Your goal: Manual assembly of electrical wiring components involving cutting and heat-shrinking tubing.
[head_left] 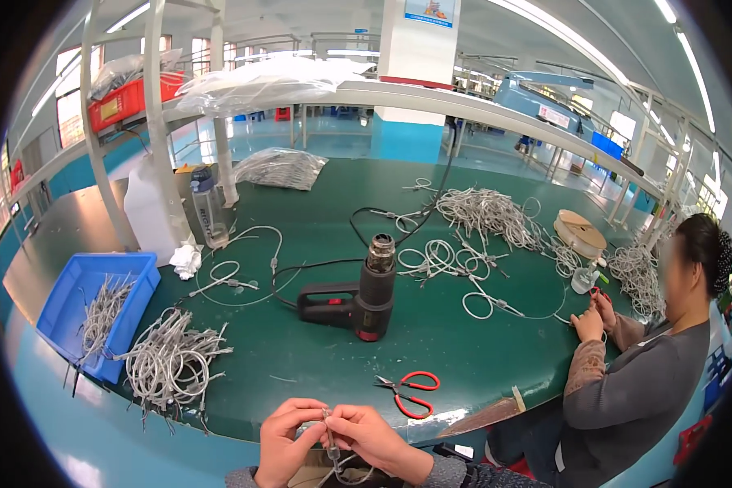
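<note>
Far to the left of the hands, a blue bin (71, 294) holds grey cable pieces, and a loose bundle of grey cables (169, 362) lies on the green worktop (317, 350) just up and left of the left hand (283, 439). That hand is curled, its fingertips pinching a thin grey cable (330, 443). The right hand (372, 437) touches it, fingers pressed together on the same cable, which hangs between both hands at the worktop's near edge. Above them stands a black heat gun (362, 294). Red-handled scissors (407, 390) lie just up and right of the right hand. Further right, a seated co-worker's hands (594, 317) rest near more cable piles (488, 213).
</note>
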Available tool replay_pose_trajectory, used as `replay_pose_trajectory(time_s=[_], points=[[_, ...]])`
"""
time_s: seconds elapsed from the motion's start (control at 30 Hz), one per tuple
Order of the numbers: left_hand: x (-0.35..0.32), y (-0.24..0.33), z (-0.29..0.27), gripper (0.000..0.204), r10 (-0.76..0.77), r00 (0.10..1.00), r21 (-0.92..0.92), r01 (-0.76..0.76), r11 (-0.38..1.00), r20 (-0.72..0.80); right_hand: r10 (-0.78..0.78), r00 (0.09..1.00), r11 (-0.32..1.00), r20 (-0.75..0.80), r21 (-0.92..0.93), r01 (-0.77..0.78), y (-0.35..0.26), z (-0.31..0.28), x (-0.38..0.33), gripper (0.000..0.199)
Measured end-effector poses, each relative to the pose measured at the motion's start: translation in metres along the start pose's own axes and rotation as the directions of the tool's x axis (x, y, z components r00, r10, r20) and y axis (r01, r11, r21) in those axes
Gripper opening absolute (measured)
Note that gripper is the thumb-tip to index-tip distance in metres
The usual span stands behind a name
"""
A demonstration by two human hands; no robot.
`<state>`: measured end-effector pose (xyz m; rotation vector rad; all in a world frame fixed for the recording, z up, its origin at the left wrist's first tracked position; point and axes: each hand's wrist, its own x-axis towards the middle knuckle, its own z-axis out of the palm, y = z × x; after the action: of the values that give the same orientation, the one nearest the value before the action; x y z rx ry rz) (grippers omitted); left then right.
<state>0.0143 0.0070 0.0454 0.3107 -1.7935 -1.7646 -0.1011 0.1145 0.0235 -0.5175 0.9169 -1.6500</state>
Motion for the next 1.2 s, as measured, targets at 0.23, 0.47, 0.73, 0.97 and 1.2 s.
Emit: replay_pose_trajectory(time_s=[0.23, 0.47, 0.73, 0.97, 1.2], points=[[-0.011, 0.012, 0.012, 0.005, -0.098, 0.992, -0.070, 0.093, 0.993, -0.081, 0.057, 0.997, 0.991, 0.043, 0.121, -0.062, 0.014, -0.006, 0.000, 0.009], [-0.022, 0.008, 0.002, 0.005, -0.173, 0.979, -0.158, 0.155, 0.975, -0.105, -0.337, 0.936, 0.893, -0.100, -0.348, 0.284, -0.013, 0.022, -0.007, 0.016], [-0.022, 0.008, 0.009, 0.007, -0.158, 0.987, -0.267, 0.154, 0.951, 0.007, -0.461, 0.876, 0.634, 0.141, -0.639, 0.436, -0.023, 0.015, -0.005, 0.010], [-0.025, 0.001, 0.012, 0.009, -0.240, 0.970, -0.276, 0.239, 0.931, 0.029, -0.469, 0.875, 0.602, 0.121, -0.682, 0.416, -0.021, 0.011, -0.005, 0.006], [-0.024, 0.004, 0.011, 0.011, -0.240, 0.971, -0.255, 0.235, 0.938, 0.013, -0.388, 0.921, 0.703, -0.001, -0.646, 0.296, -0.022, 0.012, -0.008, 0.005]])
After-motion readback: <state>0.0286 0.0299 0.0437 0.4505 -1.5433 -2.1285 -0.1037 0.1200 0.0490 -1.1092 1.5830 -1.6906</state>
